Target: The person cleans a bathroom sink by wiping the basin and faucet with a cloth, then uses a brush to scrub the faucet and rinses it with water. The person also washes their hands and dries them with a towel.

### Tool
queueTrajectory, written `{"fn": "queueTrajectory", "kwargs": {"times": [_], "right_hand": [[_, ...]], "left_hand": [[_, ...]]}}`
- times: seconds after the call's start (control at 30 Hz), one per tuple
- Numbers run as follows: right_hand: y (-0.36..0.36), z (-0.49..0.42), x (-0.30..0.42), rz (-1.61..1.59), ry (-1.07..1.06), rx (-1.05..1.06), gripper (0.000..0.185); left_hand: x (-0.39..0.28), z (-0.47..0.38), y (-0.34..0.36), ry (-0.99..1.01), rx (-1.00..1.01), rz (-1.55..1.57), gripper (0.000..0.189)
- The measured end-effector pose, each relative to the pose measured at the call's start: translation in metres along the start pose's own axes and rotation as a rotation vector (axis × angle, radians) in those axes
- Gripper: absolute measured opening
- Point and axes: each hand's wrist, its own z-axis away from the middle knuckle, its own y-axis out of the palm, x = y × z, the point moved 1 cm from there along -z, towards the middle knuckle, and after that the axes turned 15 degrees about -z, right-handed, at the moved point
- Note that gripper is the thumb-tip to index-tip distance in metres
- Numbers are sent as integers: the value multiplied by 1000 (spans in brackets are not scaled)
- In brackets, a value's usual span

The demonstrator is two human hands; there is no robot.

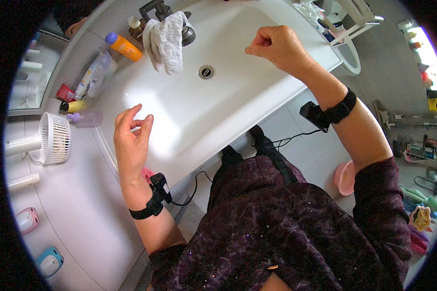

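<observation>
My left hand (131, 136) is raised above the left part of the white washbasin (236, 105). Its thumb and fingers are apart and hold nothing. Over the right side of the basin hangs my right hand (276, 49), its fingers curled in towards the thumb; nothing shows in its grasp. A light grey towel (165, 45) is draped over the dark faucet (162, 11) at the back. Between the two hands lies the metal drain (206, 72). Each wrist wears a black strap with a small device (161, 186) and a cable.
Along the basin's back ledge stand an orange bottle (123, 46), a pump bottle (135, 29), several tubes (91, 78) and a lilac bottle (85, 118). A white slotted basket (56, 139) is on the left wall. On the floor at right sits a pink basin (345, 178).
</observation>
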Motion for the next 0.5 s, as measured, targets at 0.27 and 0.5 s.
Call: {"fn": "queueTrajectory", "kwargs": {"times": [0.27,0.5], "right_hand": [[-13,-1,-1,49,-10,44,26],[-28,-7,-11,77,4,86,22]], "left_hand": [[-2,8,8,-34,16,-68,35],[-9,17,16,-90,34,-79,35]]}}
